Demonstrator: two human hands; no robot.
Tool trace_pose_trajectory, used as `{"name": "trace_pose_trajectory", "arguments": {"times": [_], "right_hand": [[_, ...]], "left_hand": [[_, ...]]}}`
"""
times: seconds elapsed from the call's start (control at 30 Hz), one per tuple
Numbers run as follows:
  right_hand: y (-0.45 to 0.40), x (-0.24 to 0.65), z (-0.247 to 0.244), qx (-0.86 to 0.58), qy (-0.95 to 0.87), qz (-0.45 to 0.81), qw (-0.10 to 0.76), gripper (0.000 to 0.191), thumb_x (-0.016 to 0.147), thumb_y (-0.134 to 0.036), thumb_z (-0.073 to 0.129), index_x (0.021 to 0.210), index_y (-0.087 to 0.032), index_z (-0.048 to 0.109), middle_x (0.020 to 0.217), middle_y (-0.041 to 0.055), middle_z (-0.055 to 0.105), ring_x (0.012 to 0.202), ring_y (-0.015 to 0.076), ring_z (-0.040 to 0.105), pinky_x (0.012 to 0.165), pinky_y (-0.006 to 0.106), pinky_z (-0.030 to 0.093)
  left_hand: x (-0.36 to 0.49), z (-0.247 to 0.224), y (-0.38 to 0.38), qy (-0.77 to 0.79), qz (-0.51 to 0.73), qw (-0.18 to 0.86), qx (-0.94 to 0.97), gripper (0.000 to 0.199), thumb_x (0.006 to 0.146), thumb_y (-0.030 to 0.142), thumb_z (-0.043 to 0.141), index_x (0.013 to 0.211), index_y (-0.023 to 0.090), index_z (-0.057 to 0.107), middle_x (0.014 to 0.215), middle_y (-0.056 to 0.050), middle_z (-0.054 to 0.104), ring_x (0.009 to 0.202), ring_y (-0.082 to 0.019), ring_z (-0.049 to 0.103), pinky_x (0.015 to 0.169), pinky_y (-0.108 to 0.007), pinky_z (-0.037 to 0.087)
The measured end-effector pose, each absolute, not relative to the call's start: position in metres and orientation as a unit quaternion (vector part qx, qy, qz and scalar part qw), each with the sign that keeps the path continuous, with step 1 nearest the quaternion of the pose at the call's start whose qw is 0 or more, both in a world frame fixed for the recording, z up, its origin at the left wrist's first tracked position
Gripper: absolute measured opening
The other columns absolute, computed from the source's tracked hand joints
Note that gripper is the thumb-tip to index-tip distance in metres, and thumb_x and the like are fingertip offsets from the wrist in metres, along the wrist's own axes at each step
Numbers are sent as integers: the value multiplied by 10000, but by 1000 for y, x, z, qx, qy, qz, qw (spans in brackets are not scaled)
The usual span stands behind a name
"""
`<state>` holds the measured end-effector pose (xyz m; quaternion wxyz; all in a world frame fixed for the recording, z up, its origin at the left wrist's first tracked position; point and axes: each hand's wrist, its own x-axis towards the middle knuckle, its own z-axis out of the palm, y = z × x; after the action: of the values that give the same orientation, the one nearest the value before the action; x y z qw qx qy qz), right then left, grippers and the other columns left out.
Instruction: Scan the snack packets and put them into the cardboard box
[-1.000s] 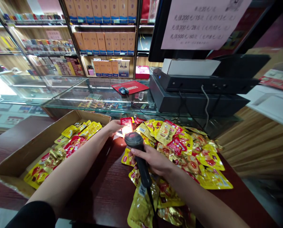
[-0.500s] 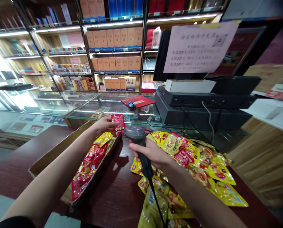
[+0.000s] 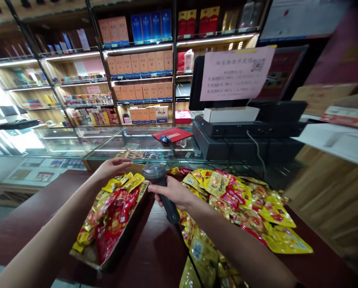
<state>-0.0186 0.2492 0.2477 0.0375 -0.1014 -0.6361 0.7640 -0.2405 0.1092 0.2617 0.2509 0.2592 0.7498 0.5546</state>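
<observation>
My left hand is open, with nothing in it, just above the far end of a cardboard box. The box is full of yellow and red foil snack packets. My right hand grips a black handheld barcode scanner by its handle, with the scanner head up. Its black cable runs down over a large loose pile of similar packets on the right. The box stands on a dark red wooden counter.
A glass display case stands behind the counter, with a red mat and a computer mouse on it. A black till unit and a pink paper sign stand at right. Shelves of boxed goods fill the back.
My left hand has let go of the red packet and moved left over the box. The scanner has moved left with my right hand, and the view has tilted upward.
</observation>
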Motion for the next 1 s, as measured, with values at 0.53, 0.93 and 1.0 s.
{"name": "trace_pose_trajectory", "arguments": {"times": [0.53, 0.93, 1.0], "right_hand": [[378, 80, 231, -199, -696, 676, 136, 345, 740, -438, 700, 917, -173, 568, 845, 62, 625, 659, 170, 641, 442, 279, 553], [376, 70, 206, -216, -725, 652, 51, 397, 764, -507, 659, 976, -190, 547, 593, -5, 601, 394, 117, 534, 368, 245, 426], [374, 69, 205, -222, -734, 639, 59, 357, 774, -517, 643, 884, -192, 541, 557, -11, 582, 370, 111, 510, 363, 243, 407]], "left_hand": [[-124, 150, 278, 735, 236, 182, 609, 369, 650, 425, 705, 932, 187, 718, 907, -75, 704, 823, -221, 638, 741, -282, 469], [-100, 140, 273, 654, 170, 152, 722, 585, 663, 447, 717, 1178, 192, 607, 1177, -128, 608, 1058, -283, 575, 923, -353, 430], [-97, 145, 270, 660, 153, 150, 720, 524, 673, 395, 692, 1144, 177, 620, 1126, -132, 634, 989, -280, 603, 871, -347, 450]]}}
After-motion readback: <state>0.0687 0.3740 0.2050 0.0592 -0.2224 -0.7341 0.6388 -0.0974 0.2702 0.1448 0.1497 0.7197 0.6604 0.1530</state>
